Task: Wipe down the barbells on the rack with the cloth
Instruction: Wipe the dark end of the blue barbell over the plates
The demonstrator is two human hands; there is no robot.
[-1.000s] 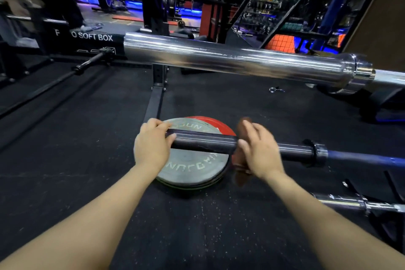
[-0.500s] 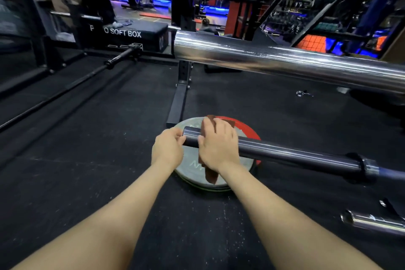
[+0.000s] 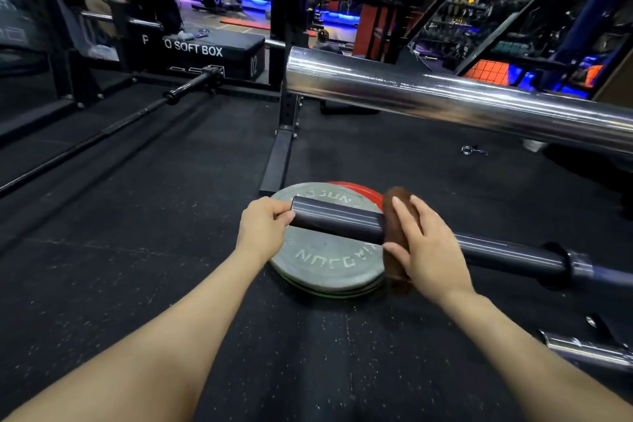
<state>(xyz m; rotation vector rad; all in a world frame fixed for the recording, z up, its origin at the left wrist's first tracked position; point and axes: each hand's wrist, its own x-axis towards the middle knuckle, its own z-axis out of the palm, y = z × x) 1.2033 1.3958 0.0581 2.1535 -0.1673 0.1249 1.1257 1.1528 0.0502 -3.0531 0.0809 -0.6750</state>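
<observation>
The dark bar (image 3: 337,221) runs left to right across the middle of the view, its free end at the left and its collar (image 3: 579,265) far off to the right, so any wiping stroke has to travel along that left-right axis. The cloth (image 3: 397,216), a brown fold, is draped over the bar just right of its midpoint on the sleeve, hanging down on the near side. The right hand (image 3: 430,248) lies on top of the cloth with fingers spread over it and thumb underneath on the near side, clasping cloth and bar together; its forearm comes in from the lower right. The left hand (image 3: 262,228) is curled round the bar's free end, steadying it, with its forearm reaching in from the lower left. Between the two hands a stretch of bare sleeve shows, and more of it runs right of the cloth to the collar. Below the bar's left end a grey plate (image 3: 325,264) lies flat on the floor atop a red plate (image 3: 363,190). Above and farther off, a chrome bar (image 3: 445,101) crosses the view on the rack, well apart from both hands. A third bar end (image 3: 582,349) lies near, at the right.
</observation>
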